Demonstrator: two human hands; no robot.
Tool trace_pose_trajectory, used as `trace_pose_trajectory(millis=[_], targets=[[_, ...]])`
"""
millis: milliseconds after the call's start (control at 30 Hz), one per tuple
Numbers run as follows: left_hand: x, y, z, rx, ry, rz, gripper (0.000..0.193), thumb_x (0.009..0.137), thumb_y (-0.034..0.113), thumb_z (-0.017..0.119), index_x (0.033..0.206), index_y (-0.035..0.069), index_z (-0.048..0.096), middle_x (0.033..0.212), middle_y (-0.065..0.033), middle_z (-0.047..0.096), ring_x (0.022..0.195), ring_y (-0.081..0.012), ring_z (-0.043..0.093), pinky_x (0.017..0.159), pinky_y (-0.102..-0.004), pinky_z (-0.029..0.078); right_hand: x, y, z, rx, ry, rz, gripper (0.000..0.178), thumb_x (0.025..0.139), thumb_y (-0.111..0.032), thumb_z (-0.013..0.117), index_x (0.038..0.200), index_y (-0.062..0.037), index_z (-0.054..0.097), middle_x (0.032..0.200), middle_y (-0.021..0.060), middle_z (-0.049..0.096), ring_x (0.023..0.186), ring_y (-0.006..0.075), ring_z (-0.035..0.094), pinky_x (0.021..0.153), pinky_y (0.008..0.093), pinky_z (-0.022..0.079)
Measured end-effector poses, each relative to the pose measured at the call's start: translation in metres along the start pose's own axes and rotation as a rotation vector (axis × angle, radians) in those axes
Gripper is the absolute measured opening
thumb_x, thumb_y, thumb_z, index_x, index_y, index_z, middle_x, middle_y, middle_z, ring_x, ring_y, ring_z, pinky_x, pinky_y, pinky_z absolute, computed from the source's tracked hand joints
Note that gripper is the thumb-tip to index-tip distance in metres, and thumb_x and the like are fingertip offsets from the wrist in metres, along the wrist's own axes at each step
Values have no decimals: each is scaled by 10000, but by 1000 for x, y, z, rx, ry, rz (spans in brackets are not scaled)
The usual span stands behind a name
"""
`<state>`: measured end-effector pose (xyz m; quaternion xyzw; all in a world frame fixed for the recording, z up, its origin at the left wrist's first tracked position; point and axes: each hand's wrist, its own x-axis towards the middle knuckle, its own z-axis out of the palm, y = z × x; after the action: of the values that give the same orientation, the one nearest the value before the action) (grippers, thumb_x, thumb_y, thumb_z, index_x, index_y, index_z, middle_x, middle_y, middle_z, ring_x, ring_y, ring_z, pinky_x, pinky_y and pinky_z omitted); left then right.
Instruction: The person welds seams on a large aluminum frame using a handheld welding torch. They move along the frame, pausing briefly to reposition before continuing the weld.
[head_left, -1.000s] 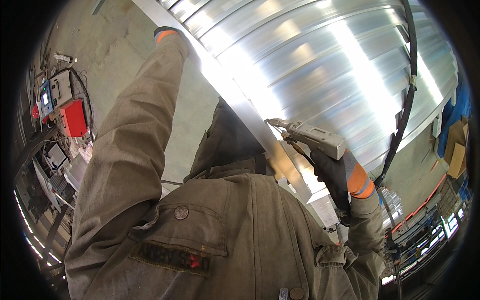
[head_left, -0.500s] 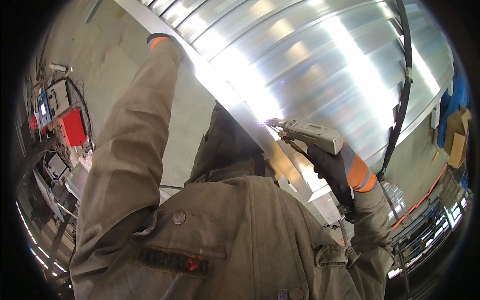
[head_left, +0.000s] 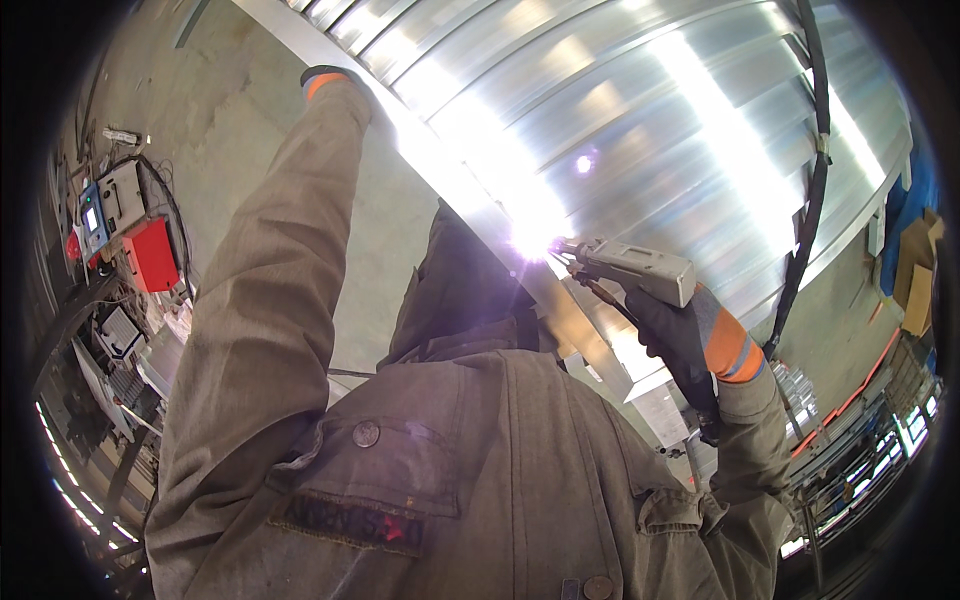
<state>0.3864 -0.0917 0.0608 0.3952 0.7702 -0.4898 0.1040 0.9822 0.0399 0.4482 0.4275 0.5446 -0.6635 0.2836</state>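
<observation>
Olive-brown cloth nearest: wears a jacket [head_left: 570, 470] below the ribbed metal panel [head_left: 620, 150]. Clamps the dark-gloved right hand [head_left: 668, 330] around a grey welding gun [head_left: 640, 272] by the panel's lower-left edge, aiming its nozzle at that edge, with a violet-white flare [head_left: 530, 238] at the tip. Stretches the gloved left hand [head_left: 324, 76] beside the same panel edge, farther up; cannot tell its grip, mostly hidden behind the sleeve. Has a black hose [head_left: 819, 110] over the panel's right part. Farther off, has a red box [head_left: 150, 257] well left of the panel and a cardboard box [head_left: 912, 275] beyond its right side.
</observation>
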Motion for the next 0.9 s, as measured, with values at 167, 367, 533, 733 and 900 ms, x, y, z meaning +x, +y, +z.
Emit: trace_pose_trajectory(millis=[167, 367, 533, 733, 900], targets=[[-5, 1, 0, -3, -1, 1, 224, 1002, 221, 734, 1203, 180, 825, 1220, -17, 796, 1145, -231, 742, 931, -439, 572, -2, 4, 0, -117, -6, -199, 498, 1057, -400, 704, 1373, -18, 656, 794, 26, 650, 661, 119, 661, 553, 304, 555], [-8, 2, -1, -9, 0, -8, 219, 1000, 220, 739, 1196, 181, 827, 1210, -15, 797, 1135, -228, 743, 924, -436, 573, -3, 7, 1, -71, -8, -125, 514, 1062, -402, 696, 1390, -11, 648, 766, 30, 649, 638, 121, 661, 539, 305, 550], [-8, 2, -2, -10, -8, -8, 223, 997, 215, 744, 1201, 183, 827, 1210, -15, 797, 1140, -229, 743, 929, -433, 569, -5, 10, -2, -115, -20, -208, 510, 1070, -388, 671, 1402, -3, 641, 748, 35, 649, 619, 124, 654, 528, 307, 544], [-8, 2, -4, -2, -6, 6, 230, 995, 208, 745, 1208, 184, 828, 1220, -16, 797, 1150, -233, 743, 933, -439, 570, -9, 5, -1, -129, -28, -287, 497, 1078, -368, 636, 1411, 2, 636, 751, 35, 655, 611, 122, 645, 528, 309, 543], [-8, 3, -5, 5, -3, 9, 232, 995, 203, 745, 1211, 186, 829, 1228, -16, 797, 1154, -236, 744, 928, -450, 573, -14, -9, 3, 34, 14, -36, 513, 1079, -364, 643, 1445, -4, 619, 753, 33, 659, 611, 120, 649, 529, 310, 546]])
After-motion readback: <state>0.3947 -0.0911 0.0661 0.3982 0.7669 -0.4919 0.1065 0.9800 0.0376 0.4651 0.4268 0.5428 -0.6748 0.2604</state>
